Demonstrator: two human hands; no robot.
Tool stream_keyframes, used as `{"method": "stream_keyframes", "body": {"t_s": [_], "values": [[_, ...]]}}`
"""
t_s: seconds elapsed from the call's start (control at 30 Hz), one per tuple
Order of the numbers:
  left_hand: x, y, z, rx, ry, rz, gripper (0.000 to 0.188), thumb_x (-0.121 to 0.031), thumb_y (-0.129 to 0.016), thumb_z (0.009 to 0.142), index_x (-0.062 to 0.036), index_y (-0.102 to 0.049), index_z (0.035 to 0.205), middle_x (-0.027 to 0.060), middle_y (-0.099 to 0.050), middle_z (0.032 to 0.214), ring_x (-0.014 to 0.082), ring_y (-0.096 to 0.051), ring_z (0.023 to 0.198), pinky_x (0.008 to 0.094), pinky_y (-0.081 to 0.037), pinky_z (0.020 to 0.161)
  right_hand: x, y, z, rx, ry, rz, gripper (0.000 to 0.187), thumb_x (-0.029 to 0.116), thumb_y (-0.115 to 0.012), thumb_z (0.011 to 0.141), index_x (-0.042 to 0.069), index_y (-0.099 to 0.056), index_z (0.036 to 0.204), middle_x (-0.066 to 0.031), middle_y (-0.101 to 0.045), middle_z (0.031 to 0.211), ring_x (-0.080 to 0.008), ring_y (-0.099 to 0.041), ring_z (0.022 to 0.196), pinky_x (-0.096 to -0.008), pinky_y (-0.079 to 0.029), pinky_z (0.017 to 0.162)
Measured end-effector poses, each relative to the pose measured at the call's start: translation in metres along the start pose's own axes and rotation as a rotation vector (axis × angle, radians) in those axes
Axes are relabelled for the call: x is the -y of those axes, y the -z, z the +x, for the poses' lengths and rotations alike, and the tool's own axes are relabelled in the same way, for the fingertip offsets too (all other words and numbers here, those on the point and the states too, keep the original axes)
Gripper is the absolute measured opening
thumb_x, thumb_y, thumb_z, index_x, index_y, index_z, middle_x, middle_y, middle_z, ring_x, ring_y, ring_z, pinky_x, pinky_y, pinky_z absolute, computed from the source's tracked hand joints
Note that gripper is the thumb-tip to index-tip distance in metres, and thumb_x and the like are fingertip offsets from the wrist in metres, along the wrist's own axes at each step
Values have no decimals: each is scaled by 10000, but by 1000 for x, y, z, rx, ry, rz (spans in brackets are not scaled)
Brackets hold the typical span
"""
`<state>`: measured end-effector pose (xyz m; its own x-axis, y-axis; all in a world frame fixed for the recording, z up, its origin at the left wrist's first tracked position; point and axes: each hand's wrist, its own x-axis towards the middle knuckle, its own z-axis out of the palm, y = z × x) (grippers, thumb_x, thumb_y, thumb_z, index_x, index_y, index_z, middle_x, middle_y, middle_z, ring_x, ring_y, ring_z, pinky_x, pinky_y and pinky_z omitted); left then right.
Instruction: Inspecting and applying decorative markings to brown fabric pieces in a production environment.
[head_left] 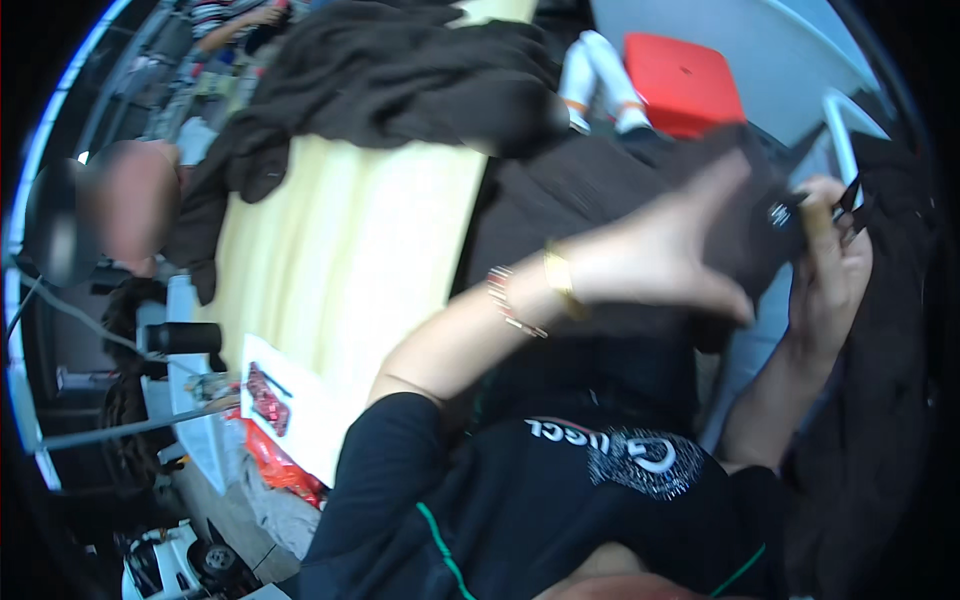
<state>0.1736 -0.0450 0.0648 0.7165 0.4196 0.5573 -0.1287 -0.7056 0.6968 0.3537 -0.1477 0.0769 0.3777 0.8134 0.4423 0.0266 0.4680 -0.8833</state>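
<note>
My left hand (680,240), with bracelets at its wrist, is blurred by motion over a dark brown garment (590,205). Its thumb and fingers are spread apart, and nothing shows between them. The garment lies across my lap and the table's right side. Close to its right end is a small pale mark or fitting (779,213). My right hand (832,250) is closed beside that end, its fingers curled round a small dark tool (852,196). Slim dark parts stick out past the fingers; the tool's exact kind is unclear. Whether those fingers also pinch the cloth is hidden.
Another dark garment (400,85) is heaped across the far end of the pale yellow table (350,220). A white card with a red picture (268,400) lies at its near left. Beyond are a red stool (685,85) and a person's legs (600,80). More dark cloth (865,400) hangs at right.
</note>
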Motion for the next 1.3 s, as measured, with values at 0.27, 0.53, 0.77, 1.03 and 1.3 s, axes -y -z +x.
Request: {"method": "stream_keyframes", "body": {"t_s": [0.27, 0.53, 0.77, 1.03, 1.3], "values": [[15, 92, -9, -50, 227, 213, 134, -102, -668, 854, 13, -674, 923, 179, -675, 895, 230, -635, 789, 386, -527, 757, 7, -24, 7, -68, 91, -290, 287, 230, -589, 1037, -20, -680, 1146, -116, -715, 1110, -8, -440, 555, -172, -316, 482], [25, 560, -52, -497, 489, 1336, 225, -146, -699, 867, -44, -683, 1067, 165, -656, 986, 310, -630, 875, 380, -519, 773, -71, 73, -3, -247, -72, -270, 326, 187, -540, 1064, 11, -658, 1312, -90, -722, 1191, -5, -411, 566, -146, -309, 502], [57, 702, -60, -654, 1112, 1477, 486, -240, -804, 823, 10, -662, 1215, 156, -670, 1145, 240, -650, 998, 336, -518, 861, -160, 92, -57, -304, -430, -391, 332, 266, -565, 1061, 39, -688, 1270, -37, -742, 1139, -4, -454, 518, -162, -312, 457], [145, 281, -35, 88, 267, 557, 328, -148, -706, 915, 5, -686, 1205, 114, -700, 1162, 233, -657, 1093, 318, -503, 957, -226, 96, -94, -192, -669, -218, 384, 345, -573, 1055, 24, -700, 1223, -56, -743, 1118, -15, -527, 508, -170, -304, 420], [137, -33, -94, 789, 205, 850, 506, -212, -737, 837, -102, -632, 1320, 143, -689, 1236, 305, -649, 1180, 455, -480, 1050, -213, 132, -112, -222, -657, -201, 410, 371, -540, 1066, 29, -686, 1239, -56, -738, 1122, -2, -557, 578, -159, -304, 413]]}}
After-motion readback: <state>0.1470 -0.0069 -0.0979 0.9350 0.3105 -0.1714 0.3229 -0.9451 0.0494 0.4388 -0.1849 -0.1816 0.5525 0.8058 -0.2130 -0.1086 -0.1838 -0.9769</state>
